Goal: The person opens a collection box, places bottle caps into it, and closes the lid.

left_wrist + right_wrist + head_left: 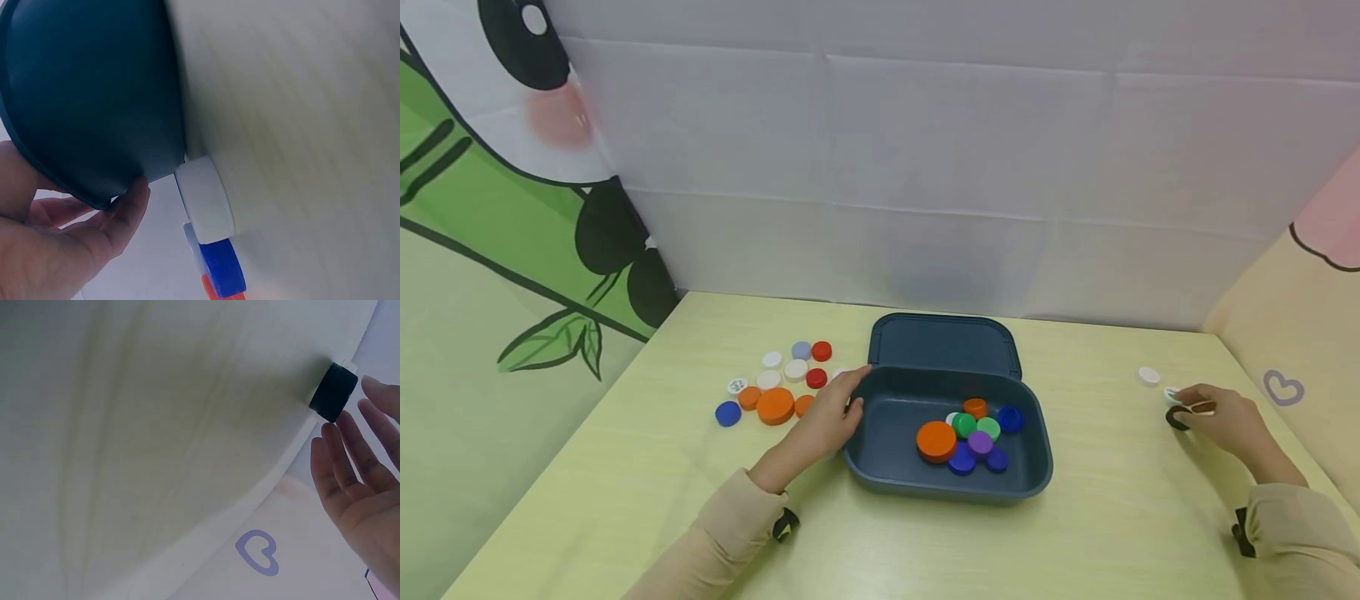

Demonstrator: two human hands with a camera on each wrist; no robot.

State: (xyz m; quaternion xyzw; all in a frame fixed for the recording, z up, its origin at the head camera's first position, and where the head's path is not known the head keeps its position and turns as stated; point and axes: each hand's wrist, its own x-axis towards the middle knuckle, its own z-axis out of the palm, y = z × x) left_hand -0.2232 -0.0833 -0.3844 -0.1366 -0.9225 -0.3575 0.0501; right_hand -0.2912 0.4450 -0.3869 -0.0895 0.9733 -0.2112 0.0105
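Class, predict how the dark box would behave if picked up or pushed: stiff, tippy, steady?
The box is probably stiff: its wall looks undistorted where the left hand grips it. Being low and broad, it seems unlikely to tip when pushed. Its loose caps would likely slide if it tilts, having bare floor beside them.

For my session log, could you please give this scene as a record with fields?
Left hand: holds the box at its left side
Right hand: at the black cap
Lid: off, behind the box
Caps inside box: orange, green, blue, purple, white
Caps left of box: include orange, red, white, blue
White caps: near the right hand
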